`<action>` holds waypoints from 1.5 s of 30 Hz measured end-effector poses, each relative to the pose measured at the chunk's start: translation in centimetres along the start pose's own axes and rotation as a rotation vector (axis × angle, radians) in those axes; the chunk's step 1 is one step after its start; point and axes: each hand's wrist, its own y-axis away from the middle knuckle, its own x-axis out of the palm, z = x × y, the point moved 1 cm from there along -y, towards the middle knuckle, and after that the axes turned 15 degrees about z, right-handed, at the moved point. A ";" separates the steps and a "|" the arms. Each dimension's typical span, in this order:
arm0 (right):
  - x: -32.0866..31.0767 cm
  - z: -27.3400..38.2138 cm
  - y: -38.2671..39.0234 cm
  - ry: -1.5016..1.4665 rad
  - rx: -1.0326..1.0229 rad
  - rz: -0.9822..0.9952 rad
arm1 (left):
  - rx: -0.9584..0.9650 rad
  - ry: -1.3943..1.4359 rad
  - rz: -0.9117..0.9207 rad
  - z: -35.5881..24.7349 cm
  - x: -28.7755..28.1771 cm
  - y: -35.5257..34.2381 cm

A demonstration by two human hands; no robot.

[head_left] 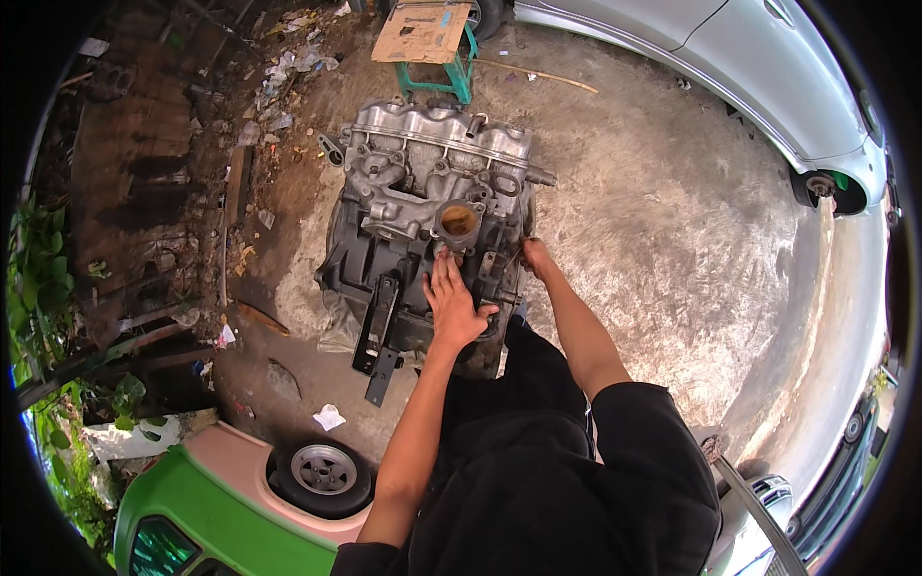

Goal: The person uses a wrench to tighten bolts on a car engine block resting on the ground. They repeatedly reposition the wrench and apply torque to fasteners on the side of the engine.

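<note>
Grey concrete made up the floor (663, 278), stained and scuffed, spreading widest to the right of the person at work. Along its far right side stood a silver car (740, 86), and at the lower left was a green car body (226, 499) with a pale pink lower band. Between them I saw the person, in a black shirt (557, 480) and dark trousers, bending over a bare metal engine (394, 206). That engine sat on the ground directly ahead, its ribbed silver cover on the far side and its darker, grimy block nearer the legs.

Just beyond it stood a turquoise stool (451, 82) with a brown board (423, 34) lying on top. A wheel (324, 472) with a spoked silver rim showed under the green body's arch. On the engine's near side, left of centre, a slotted black bracket (379, 336) slanted downward.

The left hand (456, 312) lay flat and unclenched against the near face, fingers extended and thumb out to the right. Over at the right edge, the right hand (538, 257) had its fingers bent in; whether they gripped anything, I couldn't tell. Just beyond the left fingertips was a round port (458, 221), brownish inside. Smallest was a crumpled white scrap (328, 417) on the ground, near the wheel.
</note>
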 end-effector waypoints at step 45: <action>0.8 4.5 1.0 0.618 -0.107 -0.119 | -0.027 0.007 0.014 -0.1 0.2 0.0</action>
